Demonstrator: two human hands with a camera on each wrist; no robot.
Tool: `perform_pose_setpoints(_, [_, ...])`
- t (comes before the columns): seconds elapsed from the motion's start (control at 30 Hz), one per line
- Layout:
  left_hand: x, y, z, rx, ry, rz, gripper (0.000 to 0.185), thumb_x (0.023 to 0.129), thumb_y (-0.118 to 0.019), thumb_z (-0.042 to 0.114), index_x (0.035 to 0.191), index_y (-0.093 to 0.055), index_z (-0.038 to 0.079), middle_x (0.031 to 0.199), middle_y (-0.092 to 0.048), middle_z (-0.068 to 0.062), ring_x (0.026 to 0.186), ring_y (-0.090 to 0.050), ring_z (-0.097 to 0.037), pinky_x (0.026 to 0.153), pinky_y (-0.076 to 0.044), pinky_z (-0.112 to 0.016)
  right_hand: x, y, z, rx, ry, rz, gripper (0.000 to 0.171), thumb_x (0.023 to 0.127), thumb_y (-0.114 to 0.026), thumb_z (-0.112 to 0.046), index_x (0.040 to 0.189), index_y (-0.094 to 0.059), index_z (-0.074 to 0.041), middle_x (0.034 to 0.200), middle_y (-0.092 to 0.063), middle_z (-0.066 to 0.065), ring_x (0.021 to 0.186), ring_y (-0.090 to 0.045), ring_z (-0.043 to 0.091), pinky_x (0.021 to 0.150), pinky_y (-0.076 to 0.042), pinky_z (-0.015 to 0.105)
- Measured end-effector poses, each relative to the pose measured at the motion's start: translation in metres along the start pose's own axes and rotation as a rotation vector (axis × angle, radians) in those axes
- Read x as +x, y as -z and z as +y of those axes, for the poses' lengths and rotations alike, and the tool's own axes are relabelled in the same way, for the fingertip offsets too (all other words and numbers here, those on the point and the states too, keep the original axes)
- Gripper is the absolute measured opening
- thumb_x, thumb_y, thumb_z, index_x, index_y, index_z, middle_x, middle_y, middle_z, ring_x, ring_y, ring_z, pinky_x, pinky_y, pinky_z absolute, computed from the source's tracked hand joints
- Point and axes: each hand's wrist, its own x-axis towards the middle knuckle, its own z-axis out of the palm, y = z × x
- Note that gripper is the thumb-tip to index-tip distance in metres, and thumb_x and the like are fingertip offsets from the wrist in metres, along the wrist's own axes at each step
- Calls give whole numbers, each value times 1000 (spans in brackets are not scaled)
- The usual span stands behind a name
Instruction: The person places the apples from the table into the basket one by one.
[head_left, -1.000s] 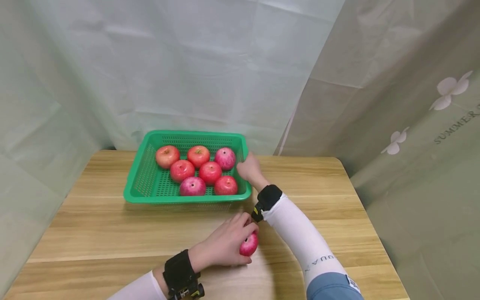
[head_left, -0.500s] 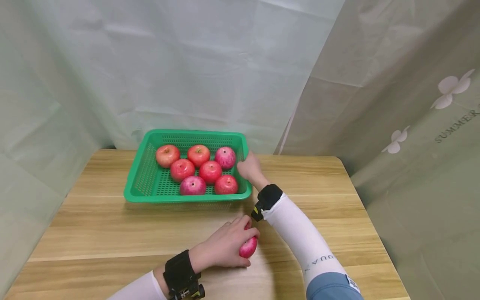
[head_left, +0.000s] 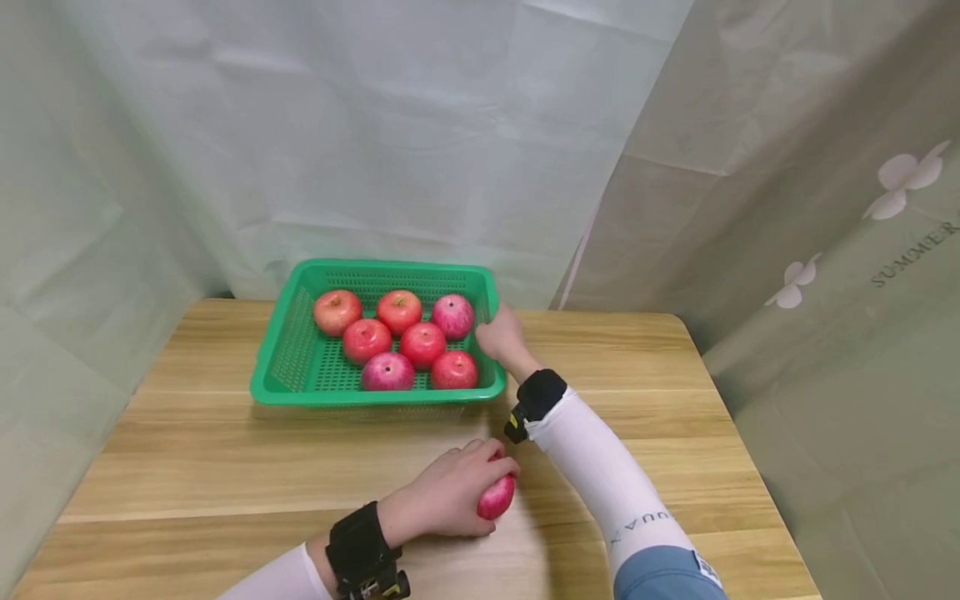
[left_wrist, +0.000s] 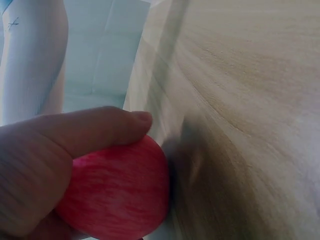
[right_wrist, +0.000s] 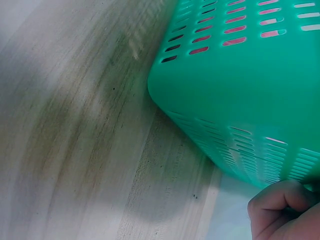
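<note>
The left hand point(head_left: 450, 500) is curling its fingers point(left_wrist: 95, 127) around a red-pink apple point(head_left: 497, 497) on the wooden bench point(head_left: 225, 467), while the right hand point(head_left: 501, 337) is gripping the green slotted plastic basket point(head_left: 300, 367) beside a curtain point(head_left: 825, 250) reading "SUMMER".

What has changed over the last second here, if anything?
Very little. The left hand keeps its grip on the loose apple on the table, having barely shifted. The right hand stays at the right rim of the green basket, whose seven apples lie as before.
</note>
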Motion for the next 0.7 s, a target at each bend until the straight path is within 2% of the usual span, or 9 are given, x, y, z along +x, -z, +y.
perform_pose_setpoints(0.23, [-2, 4, -2, -32, -19, 34, 65, 71, -99, 35, 128, -68, 27, 122, -57, 5, 109, -55, -13, 85, -55, -31, 0, 0, 0, -11, -8, 6, 40, 95, -56, -3, 135, -58, 3, 123, -66, 19, 113, -61, 31, 95, -56, 50])
perform_pose_setpoints(0.33, [-6, 10, -1, -52, -29, 49, 64, 72, -98, 36, 127, -68, 27, 123, -57, 6, 107, -57, -13, 85, -55, -31, 0, 0, 0, -7, -10, 5, 40, 96, -56, -3, 136, -58, 3, 125, -66, 19, 114, -61, 31, 96, -56, 50])
perform_pose_setpoints(0.53, [-13, 31, 7, -121, -52, 78, 63, 75, -98, 34, 130, -67, 26, 129, -58, 6, 111, -59, -13, 86, -56, -30, -1, -1, 0, -5, -2, 10, 42, 96, -56, -4, 137, -58, 3, 128, -66, 20, 120, -61, 34, 100, -54, 51])
perform_pose_setpoints(0.7, [-18, 53, 11, -160, -50, 123, 67, 76, -98, 34, 133, -66, 24, 135, -57, 3, 118, -57, -16, 86, -58, -36, -2, 0, -1, -11, -14, 10, 42, 96, -56, -5, 137, -57, 3, 128, -66, 21, 119, -62, 34, 100, -55, 51])
